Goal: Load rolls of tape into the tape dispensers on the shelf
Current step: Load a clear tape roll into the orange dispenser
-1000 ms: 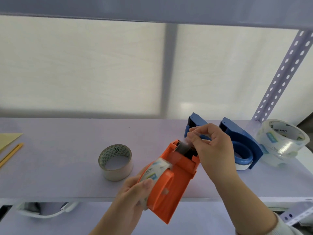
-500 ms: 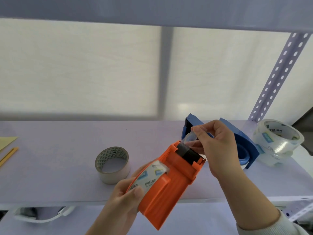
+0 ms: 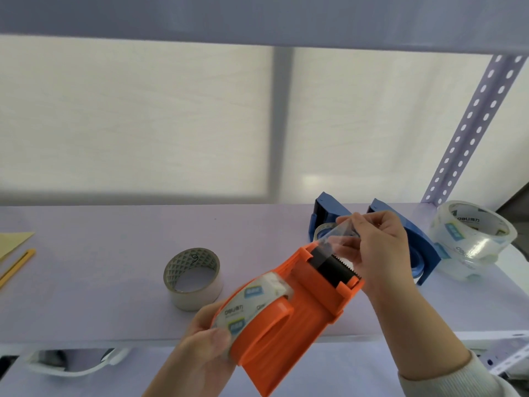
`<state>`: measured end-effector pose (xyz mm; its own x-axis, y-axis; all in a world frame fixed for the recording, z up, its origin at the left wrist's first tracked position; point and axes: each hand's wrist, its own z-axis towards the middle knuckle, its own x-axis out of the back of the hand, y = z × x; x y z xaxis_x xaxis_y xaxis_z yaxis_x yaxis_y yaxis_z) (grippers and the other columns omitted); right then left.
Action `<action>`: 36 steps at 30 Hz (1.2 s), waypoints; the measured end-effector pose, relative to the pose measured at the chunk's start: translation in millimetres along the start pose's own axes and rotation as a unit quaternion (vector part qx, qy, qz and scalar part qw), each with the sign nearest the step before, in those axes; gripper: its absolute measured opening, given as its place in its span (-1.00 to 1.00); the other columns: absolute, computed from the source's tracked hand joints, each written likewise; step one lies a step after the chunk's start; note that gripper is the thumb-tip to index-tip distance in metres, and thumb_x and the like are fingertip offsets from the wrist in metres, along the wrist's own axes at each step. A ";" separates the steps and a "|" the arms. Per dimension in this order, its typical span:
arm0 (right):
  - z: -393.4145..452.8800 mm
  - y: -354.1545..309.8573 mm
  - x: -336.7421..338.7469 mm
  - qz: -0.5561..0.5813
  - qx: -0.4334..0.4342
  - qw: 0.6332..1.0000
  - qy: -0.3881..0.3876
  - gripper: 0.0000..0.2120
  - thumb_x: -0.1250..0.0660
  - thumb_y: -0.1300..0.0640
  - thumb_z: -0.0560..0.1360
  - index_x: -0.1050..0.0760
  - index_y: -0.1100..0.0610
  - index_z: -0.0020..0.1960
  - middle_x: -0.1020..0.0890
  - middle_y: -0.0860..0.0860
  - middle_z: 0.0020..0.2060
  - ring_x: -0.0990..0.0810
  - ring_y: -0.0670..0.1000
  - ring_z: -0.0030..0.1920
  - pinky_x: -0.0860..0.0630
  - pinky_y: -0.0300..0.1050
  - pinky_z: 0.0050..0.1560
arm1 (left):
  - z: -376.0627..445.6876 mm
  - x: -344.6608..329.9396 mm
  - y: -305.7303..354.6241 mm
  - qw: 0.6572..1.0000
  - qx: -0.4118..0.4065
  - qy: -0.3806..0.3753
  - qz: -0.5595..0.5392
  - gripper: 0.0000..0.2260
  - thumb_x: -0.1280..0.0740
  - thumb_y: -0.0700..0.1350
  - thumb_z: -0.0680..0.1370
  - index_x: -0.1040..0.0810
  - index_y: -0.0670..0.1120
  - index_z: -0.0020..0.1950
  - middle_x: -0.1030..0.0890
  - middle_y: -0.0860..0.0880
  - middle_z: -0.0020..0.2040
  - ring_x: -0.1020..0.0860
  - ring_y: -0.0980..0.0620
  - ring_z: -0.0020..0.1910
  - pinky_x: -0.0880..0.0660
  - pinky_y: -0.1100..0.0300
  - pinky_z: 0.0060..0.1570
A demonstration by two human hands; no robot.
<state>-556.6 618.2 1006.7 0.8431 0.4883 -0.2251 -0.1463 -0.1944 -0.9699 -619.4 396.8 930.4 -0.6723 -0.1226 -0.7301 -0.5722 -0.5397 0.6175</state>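
Both forearms are bare, apart from a ribbed, off-white knitted sleeve cuff (image 3: 446, 381) showing low on the right arm.

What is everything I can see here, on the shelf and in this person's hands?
Orange tape dispenser: 1, orange with a black roller, held above the shelf's front edge.
Clear tape roll: 1, clear with blue labels, seated in the orange dispenser; its free end is pulled up past the roller.
Blue tape dispensers: 2, blue, on the shelf at right, behind the right hand.
Spare clear rolls: seemingly 2, stacked, far right.
Beige tape roll: 1, flat on the shelf, centre.
Yellow paper: 1, left edge.
Yellow stick: 1, left edge; what it is cannot be told.
Shelf: 1, pale lilac.
Left hand: grips the dispenser and roll.
Right hand: pinches the tape end.
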 end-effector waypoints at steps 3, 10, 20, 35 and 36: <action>5.5 -2.8 5.5 0.017 -0.003 1.000 0.013 -0.87 -0.23 0.21 0.59 -0.36 0.14 -0.14 -0.68 0.12 -0.22 -0.53 -0.04 -0.61 -0.51 -0.27 -0.58 | -3.4 3.4 4.6 0.999 -0.035 0.018 -0.007 -0.63 -0.06 -0.38 0.60 -0.20 -0.38 0.40 -0.38 -0.36 0.37 -0.41 -0.22 0.33 -0.32 0.01 0.33; 1.8 0.1 12.8 -0.005 0.026 0.999 0.020 -0.80 -0.24 0.25 0.57 -0.37 0.11 -0.22 -0.60 0.06 -0.42 -0.54 0.00 -0.58 -0.47 -0.24 -0.59 | -7.6 6.6 -6.4 1.000 -0.003 0.011 -0.018 -0.56 -0.43 -0.06 0.46 -0.49 -0.30 0.23 -0.61 -0.29 0.14 -0.63 -0.15 0.06 -0.56 0.03 0.06; -12.5 11.8 17.8 0.019 -0.058 0.998 -0.019 -0.85 -0.22 0.32 0.55 -0.36 0.16 -0.17 -0.54 0.12 -0.35 -0.54 -0.01 -0.52 -0.51 -0.15 -0.49 | -11.9 -13.3 8.5 0.984 0.041 0.107 -0.136 -0.54 -0.06 -0.18 0.59 -0.11 -0.42 0.41 -0.36 -0.42 0.35 -0.34 -0.30 0.34 -0.22 -0.09 0.35; -98.5 45.4 -29.2 0.235 -0.232 0.924 -0.192 -0.67 -0.30 0.27 0.37 -0.47 0.28 0.14 -0.50 0.22 -0.13 -0.45 0.20 -0.11 -0.40 0.02 -0.18 | 5.3 -54.4 5.6 0.970 -0.108 0.219 -0.004 -0.43 -0.48 0.13 0.09 -0.66 -0.13 0.01 -0.70 -0.13 -0.03 -0.63 -0.13 0.01 -0.56 0.00 -0.01; -98.8 47.1 -30.6 0.243 -0.236 0.921 -0.193 -0.53 -0.39 0.20 0.28 -0.44 0.29 0.17 -0.49 0.22 -0.06 -0.44 0.21 -0.04 -0.41 0.08 -0.05 | 6.2 -55.0 5.6 0.969 -0.112 0.218 0.002 -0.44 -0.47 0.13 0.11 -0.65 -0.13 0.02 -0.70 -0.13 -0.04 -0.64 -0.12 0.00 -0.57 0.02 -0.03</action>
<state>-538.1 510.0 977.1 0.4776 0.4936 -0.7268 -0.1398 -0.7740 -0.6175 -588.5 405.7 975.8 -0.3842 -0.4398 -0.8118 -0.4203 -0.6995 0.5779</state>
